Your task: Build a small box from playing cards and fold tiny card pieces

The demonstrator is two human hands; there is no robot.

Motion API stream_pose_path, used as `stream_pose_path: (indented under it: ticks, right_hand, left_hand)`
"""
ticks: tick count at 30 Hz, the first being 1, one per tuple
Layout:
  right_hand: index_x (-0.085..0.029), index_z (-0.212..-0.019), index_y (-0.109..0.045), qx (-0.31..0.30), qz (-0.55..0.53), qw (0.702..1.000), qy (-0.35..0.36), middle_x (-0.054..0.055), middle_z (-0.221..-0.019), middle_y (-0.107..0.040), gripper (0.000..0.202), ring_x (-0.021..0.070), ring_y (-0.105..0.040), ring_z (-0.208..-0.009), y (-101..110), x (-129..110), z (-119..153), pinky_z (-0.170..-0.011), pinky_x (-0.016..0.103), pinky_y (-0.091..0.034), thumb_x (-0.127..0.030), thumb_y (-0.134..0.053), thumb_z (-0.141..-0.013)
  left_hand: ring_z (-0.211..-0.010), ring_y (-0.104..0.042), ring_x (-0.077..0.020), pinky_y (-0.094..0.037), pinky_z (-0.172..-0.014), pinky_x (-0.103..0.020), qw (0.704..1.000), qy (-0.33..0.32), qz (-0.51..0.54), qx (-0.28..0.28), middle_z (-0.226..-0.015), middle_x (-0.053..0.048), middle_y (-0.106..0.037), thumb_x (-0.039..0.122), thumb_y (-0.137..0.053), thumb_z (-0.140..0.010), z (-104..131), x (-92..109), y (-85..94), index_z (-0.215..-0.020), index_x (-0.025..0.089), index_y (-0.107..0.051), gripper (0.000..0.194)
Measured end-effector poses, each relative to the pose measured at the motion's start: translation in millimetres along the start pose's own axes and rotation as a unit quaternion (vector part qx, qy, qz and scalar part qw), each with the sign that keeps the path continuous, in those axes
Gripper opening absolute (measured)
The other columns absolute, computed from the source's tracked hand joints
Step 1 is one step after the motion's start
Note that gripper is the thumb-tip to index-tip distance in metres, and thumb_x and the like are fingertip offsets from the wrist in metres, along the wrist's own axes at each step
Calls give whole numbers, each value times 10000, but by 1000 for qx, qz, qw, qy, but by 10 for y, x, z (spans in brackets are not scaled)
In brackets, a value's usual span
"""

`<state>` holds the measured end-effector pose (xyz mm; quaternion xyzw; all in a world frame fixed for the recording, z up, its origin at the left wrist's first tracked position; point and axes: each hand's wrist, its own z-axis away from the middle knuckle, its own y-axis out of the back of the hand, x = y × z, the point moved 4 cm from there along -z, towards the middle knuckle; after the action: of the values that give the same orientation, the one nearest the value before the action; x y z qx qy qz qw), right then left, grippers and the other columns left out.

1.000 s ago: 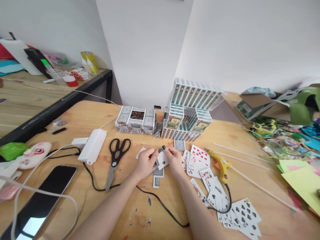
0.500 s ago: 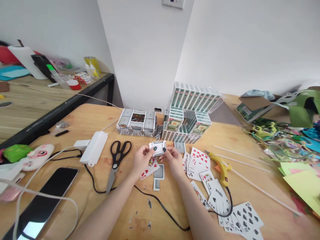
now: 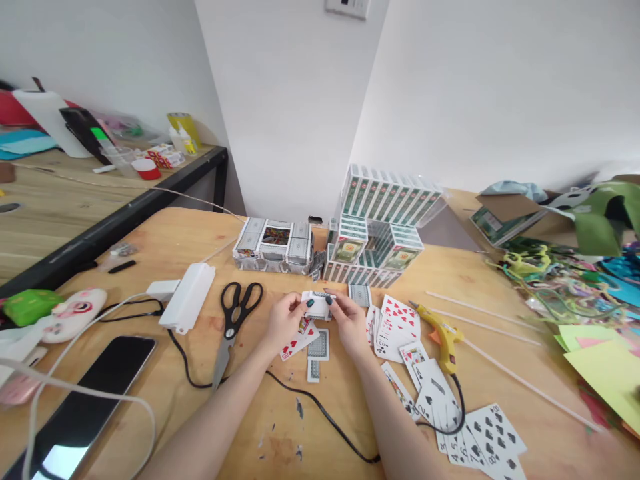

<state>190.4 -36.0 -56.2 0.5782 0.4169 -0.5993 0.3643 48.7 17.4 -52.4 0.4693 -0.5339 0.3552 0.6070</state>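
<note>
Between my left hand and my right hand is a folded playing card, white with a grey patterned back showing along its upper edge. Each hand pinches one end, thumbs on the near face. Just below lie a red-suited card and a grey-backed card, with a smaller cut piece of card under it. Behind my hands stands a box covered in playing cards. More face-up cards are spread to the right of my right hand.
Black-handled scissors lie left, near a white power strip and a phone. A yellow glue gun with its black cord rests right, near glue sticks. Stacked card packs stand behind; coloured paper lies far right.
The folded card has turned in my fingers, so its patterned strip now runs along the top instead of the right side. Both hands have shifted slightly.
</note>
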Motion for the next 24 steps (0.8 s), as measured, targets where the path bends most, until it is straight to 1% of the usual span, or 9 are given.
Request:
stream_pose_path:
  ticks: [3,6,8,10,13,16,19,21,24]
  right_hand:
    - [-168,-793,-654,-10,-16,999,-28,10,-651,-612,262,126,-503,-554,-6,35,0,-529,249,-408,-416,-638,-709]
    - [-166,-707,-596,-85,-37,994,-62,-16,-547,-573,241,106,-485,-474,-81,57,31,-477,231,-387,-399,-657,-698]
    - [-168,-732,-573,-133,-45,988,-72,-28,-525,-565,228,101,-491,-448,-135,50,65,-455,220,-383,-379,-656,-702]
    - [-174,-864,-567,-156,-49,984,-69,-52,-506,-545,256,103,-499,-429,-170,37,90,-434,213,-385,-365,-646,-713]
    - [-194,-1032,-508,-161,-53,983,-72,-75,-503,-527,371,103,-493,-381,-190,46,98,-378,204,-368,-405,-606,-743]
    - [-202,-947,-482,-155,-48,984,-79,-76,-504,-522,326,87,-457,-328,-194,77,89,-318,187,-308,-465,-561,-771]
    - [-211,-895,-442,-140,-56,986,-76,-91,-490,-501,308,73,-423,-298,-199,93,81,-291,173,-255,-474,-553,-778]
    - [-220,-900,-418,-125,-67,987,-79,-102,-474,-490,312,84,-435,-297,-203,102,80,-287,175,-263,-477,-550,-781]
    - [-230,-906,-397,-108,-83,987,-86,-100,-469,-502,309,105,-464,-312,-214,110,79,-302,197,-325,-475,-542,-788]
  left_hand:
    - [-574,-465,-110,-377,-539,-211,999,10,37,14,-616,21,-509,332,-510,-736,3,-25,0,-654,162,-501,189]
    - [-542,-434,-104,-351,-489,-200,996,28,63,52,-610,28,-478,344,-480,-759,9,-47,20,-701,166,-493,188]
    - [-513,-412,-101,-326,-455,-197,996,31,55,62,-590,34,-459,343,-465,-770,8,-43,30,-713,169,-491,186]
    - [-531,-434,-108,-340,-470,-202,998,14,22,59,-607,23,-496,334,-466,-775,2,-16,35,-719,165,-515,185]
    - [-587,-493,-126,-382,-529,-215,998,-26,-35,36,-647,-2,-571,316,-466,-784,2,33,18,-723,160,-569,196]
    - [-608,-528,-139,-399,-541,-222,998,-37,-55,23,-667,-18,-614,327,-479,-788,14,39,-15,-745,161,-608,215]
    - [-655,-560,-150,-420,-560,-227,998,-29,-31,51,-772,-46,-654,359,-496,-791,23,17,-17,-864,158,-628,251]
    - [-674,-570,-152,-429,-563,-228,998,-18,4,64,-810,-55,-655,382,-463,-814,20,-2,-10,-941,155,-616,302]
    - [-648,-556,-143,-426,-553,-225,998,-14,28,50,-770,-41,-633,378,-437,-824,9,-27,-11,-907,151,-604,294]
